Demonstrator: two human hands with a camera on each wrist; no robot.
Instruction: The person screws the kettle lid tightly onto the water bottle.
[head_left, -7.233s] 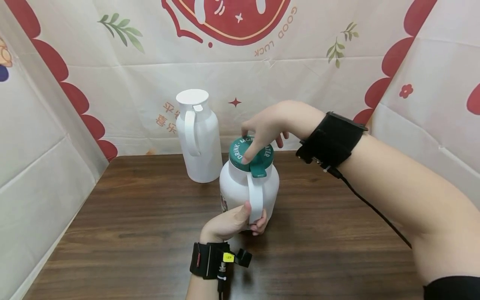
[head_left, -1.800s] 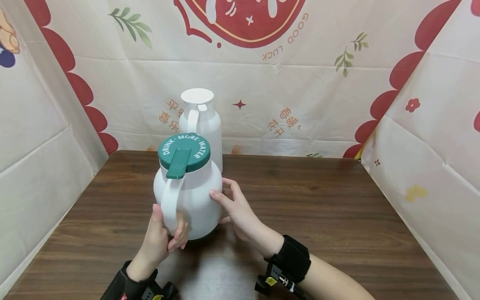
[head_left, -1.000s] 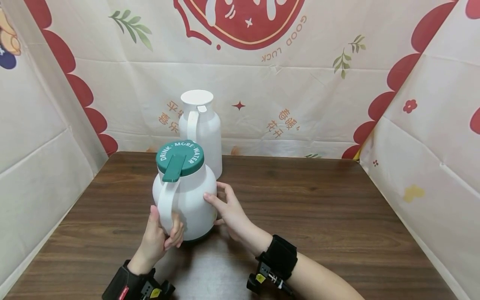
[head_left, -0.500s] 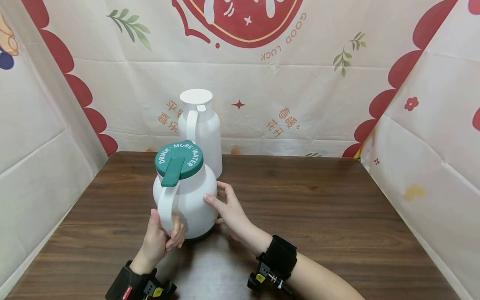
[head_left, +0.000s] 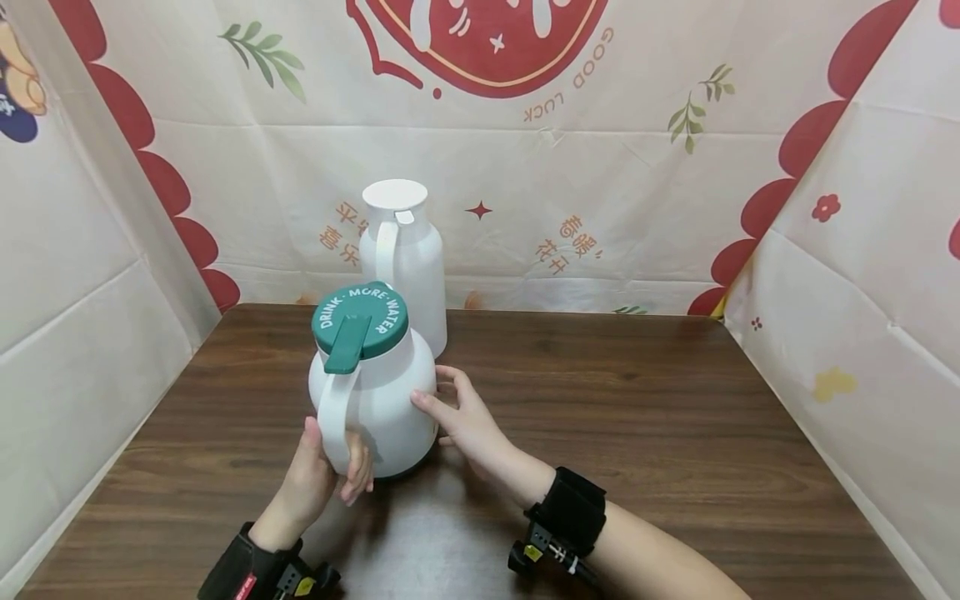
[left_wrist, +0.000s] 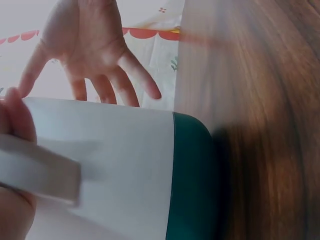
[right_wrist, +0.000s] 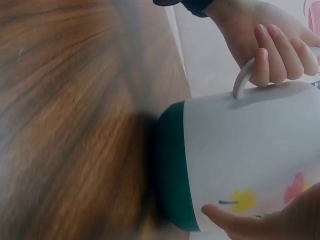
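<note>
A squat white thermos jug (head_left: pixel 390 392) with a green lid (head_left: pixel 360 321) lettered "DRINK MORE WATER" stands upright on the table. Its handle (head_left: pixel 335 425) faces the person. My left hand (head_left: pixel 303 479) holds the handle low down, fingers curled through it, as the right wrist view shows. The right hand (head_left: pixel 476 429) touches the jug's right side with thumb and fingertips; its fingers (left_wrist: pixel 132 72) are spread and fairly straight in the left wrist view. A green base (right_wrist: pixel 172 170) rings the jug's bottom, and printed flowers (right_wrist: pixel 245 200) decorate its side.
Behind the jug stands a taller white pitcher (head_left: pixel 408 258) with a handle, partly hidden by it. The brown wood-grain table (head_left: pixel 637 433) extends to both sides. Printed cloth (head_left: pixel 562 175) encloses its back and sides.
Earlier the right hand was on the lid; it has since moved to the jug's side. The jug shifted left, in front of the pitcher. The left fingers have loosened slightly just now.
</note>
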